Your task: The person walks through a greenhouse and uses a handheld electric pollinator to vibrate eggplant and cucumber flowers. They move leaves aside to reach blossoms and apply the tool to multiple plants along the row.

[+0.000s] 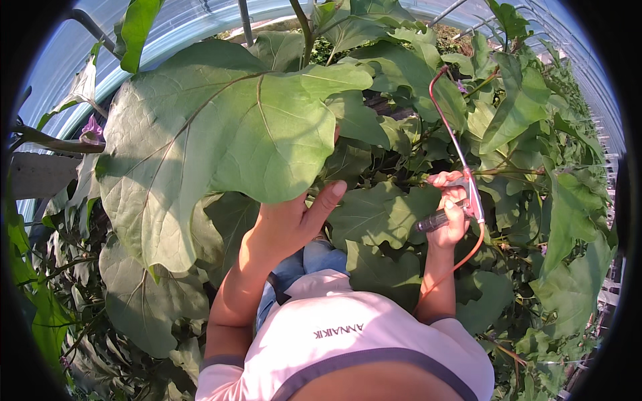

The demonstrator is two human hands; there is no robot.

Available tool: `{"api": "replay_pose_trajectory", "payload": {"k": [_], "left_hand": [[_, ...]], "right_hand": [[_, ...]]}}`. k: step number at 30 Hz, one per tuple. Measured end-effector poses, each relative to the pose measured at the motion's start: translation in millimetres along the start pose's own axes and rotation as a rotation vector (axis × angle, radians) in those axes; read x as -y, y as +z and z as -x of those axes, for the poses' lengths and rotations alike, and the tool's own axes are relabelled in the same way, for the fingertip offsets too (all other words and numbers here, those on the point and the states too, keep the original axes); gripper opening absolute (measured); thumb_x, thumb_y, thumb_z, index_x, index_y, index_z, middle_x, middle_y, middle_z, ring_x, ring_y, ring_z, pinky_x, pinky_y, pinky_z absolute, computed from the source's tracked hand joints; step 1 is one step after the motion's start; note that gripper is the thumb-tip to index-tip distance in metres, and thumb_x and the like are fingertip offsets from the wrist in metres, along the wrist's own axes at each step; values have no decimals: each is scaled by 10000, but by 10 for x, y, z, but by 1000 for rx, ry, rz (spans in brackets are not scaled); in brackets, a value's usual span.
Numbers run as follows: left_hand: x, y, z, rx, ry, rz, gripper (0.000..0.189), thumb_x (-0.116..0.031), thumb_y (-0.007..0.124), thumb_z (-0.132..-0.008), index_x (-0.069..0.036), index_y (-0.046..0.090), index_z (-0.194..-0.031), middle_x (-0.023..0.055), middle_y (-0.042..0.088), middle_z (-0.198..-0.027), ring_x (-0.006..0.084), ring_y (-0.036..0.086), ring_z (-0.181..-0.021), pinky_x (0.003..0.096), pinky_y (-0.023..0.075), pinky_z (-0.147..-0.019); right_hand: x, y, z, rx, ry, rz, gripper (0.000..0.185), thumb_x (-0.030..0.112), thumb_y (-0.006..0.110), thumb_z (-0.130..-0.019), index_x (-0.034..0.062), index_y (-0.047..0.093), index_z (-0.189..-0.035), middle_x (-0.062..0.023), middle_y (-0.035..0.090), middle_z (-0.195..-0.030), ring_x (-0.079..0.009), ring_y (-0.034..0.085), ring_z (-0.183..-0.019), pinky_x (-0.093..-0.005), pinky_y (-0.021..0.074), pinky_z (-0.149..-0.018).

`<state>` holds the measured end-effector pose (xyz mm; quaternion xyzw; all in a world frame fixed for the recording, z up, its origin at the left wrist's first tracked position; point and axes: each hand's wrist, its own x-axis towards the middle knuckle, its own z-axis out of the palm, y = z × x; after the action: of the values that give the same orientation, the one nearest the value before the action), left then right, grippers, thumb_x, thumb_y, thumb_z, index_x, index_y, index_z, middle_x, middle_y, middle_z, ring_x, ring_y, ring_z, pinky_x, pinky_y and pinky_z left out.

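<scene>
My left hand (pixel 287 225) reaches under the edge of a broad eggplant leaf (pixel 220 135). Its thumb stands free in front of the blade, while most of the fingers are hidden behind it, so any grip there is unclear. To the right, my right hand (pixel 449 215) is closed around the handle of a spray gun (pixel 470 193). A long, thin metal lance (pixel 451 128) rises from the gun and bends at the tip among the leaves. From the gun's lower end, an orange hose (pixel 469 258) curves down past my right forearm. No spray is visible.
Dense eggplant foliage (pixel 381 213) surrounds both arms, with a purple flower (pixel 92 131) at left. A grey beam (pixel 42 175) juts in at the left edge. Behind stand greenhouse plastic sheeting (pixel 195 30) and a metal post (pixel 245 22). Thick stems (pixel 303 30) rise at the top.
</scene>
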<state>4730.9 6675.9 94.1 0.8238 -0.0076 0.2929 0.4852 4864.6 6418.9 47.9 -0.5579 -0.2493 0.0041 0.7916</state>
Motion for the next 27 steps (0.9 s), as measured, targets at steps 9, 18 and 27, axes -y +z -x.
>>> {"api": "replay_pose_trajectory", "payload": {"k": [9, 18, 27], "left_hand": [[-500, -970, -356, -463, -30, -138, 415, -325, 467, -1041, -3, 630, -1245, 4, 648, -955, 24, 426, -740, 192, 369, -696], [-950, -1265, 31, -735, -13, -412, 515, -396, 371, -1050, -58, 430, -1434, 141, 649, -1227, 216, 566, -1209, 414, 333, -1103], [-1385, -1401, -148, -603, -42, -285, 537, -353, 432, -1041, 38, 428, -1409, 168, 572, -1326, 219, 549, -1225, 330, 381, -1048]], "right_hand": [[41, 450, 450, 452, 470, -322, 524, 136, 609, -707, -96, 498, -1164, -148, 541, -954, -260, 541, -934, -478, 460, -925], [-3, 1046, 95, 877, 472, -393, 571, 134, 605, -695, -65, 486, -1217, -165, 543, -1015, -275, 550, -975, -480, 447, -937], [287, 1864, -461, 1065, 304, 97, 499, 9, 650, -651, -5, 596, -1147, -72, 602, -901, -130, 586, -755, -267, 486, -688]]}}
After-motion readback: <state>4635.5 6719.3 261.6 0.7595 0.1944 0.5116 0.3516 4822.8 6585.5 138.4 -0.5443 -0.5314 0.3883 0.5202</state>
